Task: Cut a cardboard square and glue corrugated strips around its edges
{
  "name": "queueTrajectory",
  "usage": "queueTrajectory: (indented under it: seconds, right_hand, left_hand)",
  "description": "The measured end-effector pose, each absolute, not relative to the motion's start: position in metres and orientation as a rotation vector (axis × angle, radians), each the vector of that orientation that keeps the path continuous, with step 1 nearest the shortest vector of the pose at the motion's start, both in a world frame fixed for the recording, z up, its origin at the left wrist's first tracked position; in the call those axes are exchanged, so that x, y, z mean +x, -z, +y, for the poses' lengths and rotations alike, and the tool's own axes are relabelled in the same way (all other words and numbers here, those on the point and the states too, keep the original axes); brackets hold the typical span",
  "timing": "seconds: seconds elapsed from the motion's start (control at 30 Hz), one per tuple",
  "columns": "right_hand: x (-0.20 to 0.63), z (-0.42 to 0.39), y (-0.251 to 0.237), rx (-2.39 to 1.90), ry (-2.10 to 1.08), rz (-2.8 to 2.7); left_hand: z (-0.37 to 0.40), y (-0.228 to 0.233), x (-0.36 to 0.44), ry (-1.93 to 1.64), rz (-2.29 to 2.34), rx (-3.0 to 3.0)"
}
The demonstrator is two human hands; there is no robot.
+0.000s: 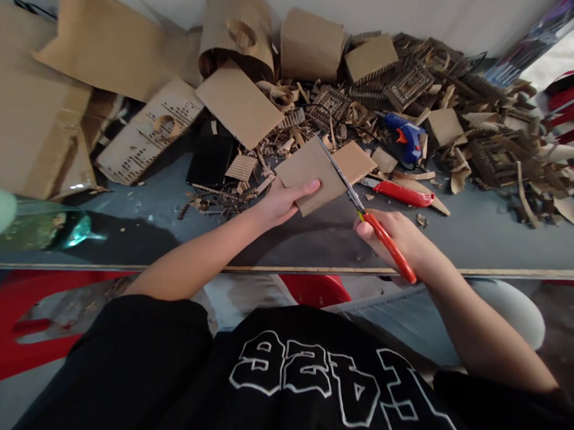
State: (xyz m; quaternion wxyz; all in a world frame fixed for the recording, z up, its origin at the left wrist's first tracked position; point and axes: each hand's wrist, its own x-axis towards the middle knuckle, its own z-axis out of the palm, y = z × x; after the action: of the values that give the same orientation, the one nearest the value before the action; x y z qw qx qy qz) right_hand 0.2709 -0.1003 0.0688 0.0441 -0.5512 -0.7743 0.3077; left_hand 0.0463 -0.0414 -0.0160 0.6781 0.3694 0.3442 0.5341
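My left hand [285, 202] grips a flat square of cardboard [312, 168] by its lower left edge, the thumb lying on top. In my right hand [393, 235] are scissors [384, 235] with orange-red handles. Their blades run along the right edge of the cardboard square; whether they bite into it I cannot tell. Just behind the blades lies a smaller cardboard piece [353, 159]. A red utility knife [402, 193] rests on the table beyond my right hand.
A blue glue gun [404, 138] lies among cardboard scraps and corrugated pieces [499, 154]. A black phone [211, 154] sits left of centre. At the far left, a clear bottle [43, 226] lies on its side. A cardboard roll [238, 29] stands at the back by the wall.
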Motion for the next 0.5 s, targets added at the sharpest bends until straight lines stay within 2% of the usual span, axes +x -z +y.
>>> queueTrajectory:
  seconds: [0.2,0.5]
  right_hand:
    - [0.263,-0.096,-0.064,-1.852,-0.931,-2.305]
    - [0.254,-0.098,-0.059,-1.817,-1.076,-2.12]
  left_hand:
    - [-0.037,0.022,0.045,-1.191,0.802,0.867]
    - [-0.034,0.019,0.045,-1.183,0.81,0.886]
